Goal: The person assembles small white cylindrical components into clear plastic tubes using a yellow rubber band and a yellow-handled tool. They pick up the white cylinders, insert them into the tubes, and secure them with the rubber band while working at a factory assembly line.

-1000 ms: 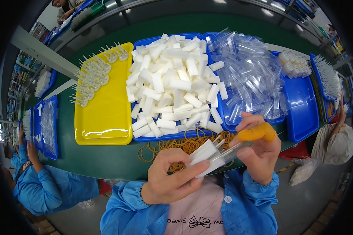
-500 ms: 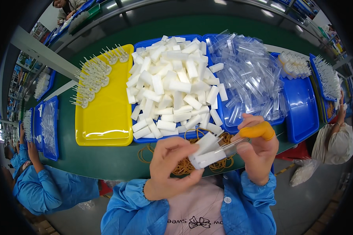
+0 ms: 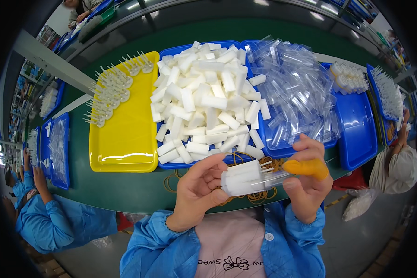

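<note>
Foam blocks [image 3: 242, 177] now lined up, bundle neater.
Half a second ago one sat askew; now they lie alongside each other, thin rods [image 3: 266, 166] pointing right. Your left hand [image 3: 197, 187] grips their left end; your right hand [image 3: 308, 183], wearing an orange finger cover [image 3: 308, 168], pinches the clear plastic [image 3: 277, 176]. Bundle is on your side of the blue foam tray [image 3: 170, 166], over rubber bands [image 3: 261, 197]. Lettering on your pink shirt [image 3: 227, 236]; no legible tray labels.

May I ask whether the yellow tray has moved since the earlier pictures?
No; the yellow tray keeps its place beside the blue tray of white blocks.
</note>
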Motion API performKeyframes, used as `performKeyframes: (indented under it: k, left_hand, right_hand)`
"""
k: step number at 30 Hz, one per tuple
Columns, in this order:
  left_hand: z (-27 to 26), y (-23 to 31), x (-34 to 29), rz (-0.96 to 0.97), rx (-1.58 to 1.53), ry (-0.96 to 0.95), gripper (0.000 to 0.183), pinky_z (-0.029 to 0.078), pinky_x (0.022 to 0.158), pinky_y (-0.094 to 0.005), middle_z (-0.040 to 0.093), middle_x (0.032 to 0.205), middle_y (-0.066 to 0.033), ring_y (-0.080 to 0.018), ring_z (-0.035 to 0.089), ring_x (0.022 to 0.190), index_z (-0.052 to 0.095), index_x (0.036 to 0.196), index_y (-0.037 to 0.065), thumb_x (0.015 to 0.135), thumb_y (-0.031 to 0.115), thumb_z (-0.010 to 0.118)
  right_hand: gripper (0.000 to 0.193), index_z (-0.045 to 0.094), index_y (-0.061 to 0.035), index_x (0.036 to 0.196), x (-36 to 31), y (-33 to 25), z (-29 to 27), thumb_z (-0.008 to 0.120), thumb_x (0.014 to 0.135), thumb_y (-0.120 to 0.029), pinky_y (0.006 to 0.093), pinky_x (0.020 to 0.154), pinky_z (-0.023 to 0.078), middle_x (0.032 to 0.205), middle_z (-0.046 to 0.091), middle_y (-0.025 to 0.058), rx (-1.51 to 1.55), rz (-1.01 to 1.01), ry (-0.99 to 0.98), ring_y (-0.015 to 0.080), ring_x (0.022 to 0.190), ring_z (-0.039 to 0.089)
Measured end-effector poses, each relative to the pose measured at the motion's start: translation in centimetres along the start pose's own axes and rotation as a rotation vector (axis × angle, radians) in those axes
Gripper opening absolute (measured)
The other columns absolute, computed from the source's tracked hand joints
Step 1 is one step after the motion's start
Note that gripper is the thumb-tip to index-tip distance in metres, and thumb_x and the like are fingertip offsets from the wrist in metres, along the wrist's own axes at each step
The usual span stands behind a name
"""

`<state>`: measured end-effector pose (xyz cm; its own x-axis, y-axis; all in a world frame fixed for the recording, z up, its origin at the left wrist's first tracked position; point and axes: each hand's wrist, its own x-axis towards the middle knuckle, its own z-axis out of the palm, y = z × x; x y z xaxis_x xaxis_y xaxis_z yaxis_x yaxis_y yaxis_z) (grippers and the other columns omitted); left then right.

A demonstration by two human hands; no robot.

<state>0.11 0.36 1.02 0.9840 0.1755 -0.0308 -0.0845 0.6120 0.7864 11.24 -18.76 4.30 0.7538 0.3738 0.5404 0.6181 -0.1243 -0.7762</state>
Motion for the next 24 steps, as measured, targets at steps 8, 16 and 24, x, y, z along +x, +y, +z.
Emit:
performKeyframes:
  k: [8, 16, 24]
  left_hand:
    - [0.6, -0.6, -0.6, 0.012, 0.057, -0.024, 0.046, 0.046, 0.089, -0.0323, 0.049, 0.115, -0.0129, -0.0188, 0.055, 0.102, 0.054, 0.109, 0.000, 0.070, 0.004, 0.079]
    - [0.4, -1.1, -1.1, 0.110, 0.040, -0.103, 0.043, 0.047, 0.094, -0.0354, 0.047, 0.118, -0.0139, -0.0200, 0.054, 0.107, 0.054, 0.111, -0.004, 0.074, -0.001, 0.076]
    - [-0.9, -0.4, -0.6, -0.029, 0.013, -0.015, 0.044, 0.047, 0.091, -0.0324, 0.055, 0.113, -0.0127, -0.0185, 0.055, 0.105, 0.050, 0.115, -0.001, 0.076, -0.007, 0.070]
  right_hand:
    - [0.020, 0.064, -0.0061, 0.078, -2.4, -1.0, 2.1, 0.069, 0.059, -0.008, 0.0524, 0.098, 0.033, 0.081, 0.062, 0.0031, 0.162, 0.100, 0.082, 0.0264, 0.097, 0.051]
    - [0.019, 0.064, -0.0070, 0.075, -2.8, -1.5, 2.7, 0.072, 0.058, -0.009, 0.0513, 0.095, 0.036, 0.080, 0.062, 0.0021, 0.186, 0.070, 0.081, 0.0254, 0.095, 0.052]
    - [0.019, 0.068, -0.0031, 0.087, 0.1, -1.0, 1.4, 0.069, 0.069, -0.007, 0.0410, 0.090, 0.039, 0.090, 0.063, 0.0077, 0.127, 0.189, -0.153, 0.0256, 0.095, 0.055]
